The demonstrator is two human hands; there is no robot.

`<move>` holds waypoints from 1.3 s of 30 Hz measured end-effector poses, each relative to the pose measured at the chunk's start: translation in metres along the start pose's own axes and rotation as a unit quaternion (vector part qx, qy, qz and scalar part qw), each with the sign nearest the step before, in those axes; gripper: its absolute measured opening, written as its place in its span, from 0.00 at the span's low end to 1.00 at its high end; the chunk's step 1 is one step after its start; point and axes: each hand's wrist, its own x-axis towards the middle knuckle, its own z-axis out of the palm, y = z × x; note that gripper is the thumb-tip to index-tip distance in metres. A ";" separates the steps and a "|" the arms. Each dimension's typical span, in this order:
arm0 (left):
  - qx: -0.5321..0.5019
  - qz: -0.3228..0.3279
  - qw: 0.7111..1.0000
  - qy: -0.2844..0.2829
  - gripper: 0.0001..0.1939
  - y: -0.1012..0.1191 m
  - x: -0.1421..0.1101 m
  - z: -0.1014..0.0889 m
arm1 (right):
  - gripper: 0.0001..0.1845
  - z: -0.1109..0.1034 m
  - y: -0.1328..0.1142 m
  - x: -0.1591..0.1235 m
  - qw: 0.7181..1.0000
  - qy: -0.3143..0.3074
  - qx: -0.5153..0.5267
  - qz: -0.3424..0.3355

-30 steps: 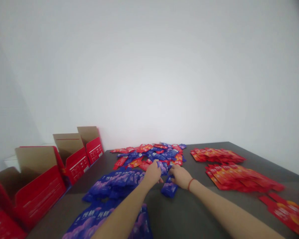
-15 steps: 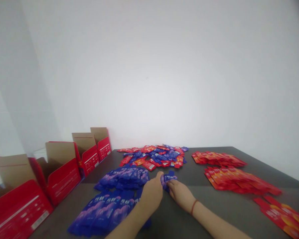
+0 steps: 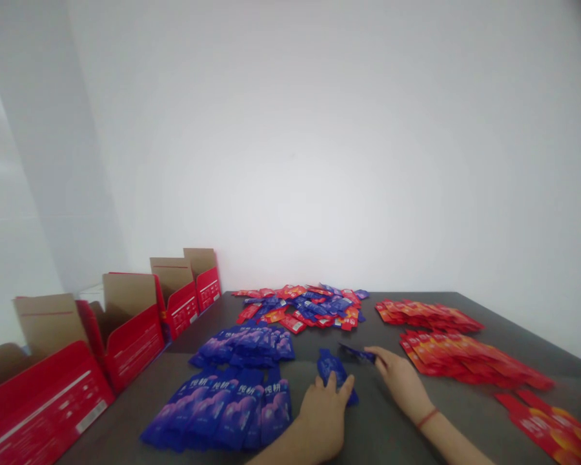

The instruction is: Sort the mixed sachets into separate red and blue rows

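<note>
A blue sachet (image 3: 330, 367) lies flat on the dark table, just in front of my left hand (image 3: 322, 413). The spread fingertips of that hand rest on its lower part. My right hand (image 3: 401, 380), with a red cord round the wrist, pinches the end of another blue sachet (image 3: 354, 352), seen nearly edge-on and tilted just above the table. Left of my left hand, a near row of overlapping blue sachets (image 3: 223, 407) fans out across the table. Behind it is a second bunch of blue sachets (image 3: 252, 342).
At the back sits a mixed pile of red and blue sachets (image 3: 310, 307). Red sachets lie in fanned rows on the right, one far row (image 3: 426, 313), a middle row (image 3: 469, 358) and a near group (image 3: 552, 420). Several open red cartons (image 3: 133, 342) line the left side.
My hands have moved apart. The right has gone rightward with one blue sachet pinched; the left has come nearer, now spread over another blue sachet on the table. The view has shifted slightly.
</note>
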 end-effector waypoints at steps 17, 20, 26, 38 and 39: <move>-0.367 0.008 0.930 0.001 0.12 0.014 -0.008 0.014 | 0.22 -0.027 -0.013 -0.098 0.810 -0.170 0.540 0.153; -0.444 0.034 0.895 -0.023 0.11 0.012 -0.005 0.026 | 0.23 -0.022 -0.020 -0.095 0.812 -0.211 0.510 0.191; -0.574 0.033 0.811 -0.108 0.18 0.008 -0.005 0.033 | 0.26 -0.017 -0.027 -0.089 0.844 -0.193 0.452 0.214; -0.582 0.010 0.799 -0.151 0.21 0.013 -0.008 0.029 | 0.20 -0.008 -0.016 -0.093 0.813 -0.179 0.470 0.292; -0.545 0.003 0.827 -0.136 0.21 0.013 -0.008 0.028 | 0.20 -0.004 -0.011 -0.093 0.823 -0.177 0.452 0.296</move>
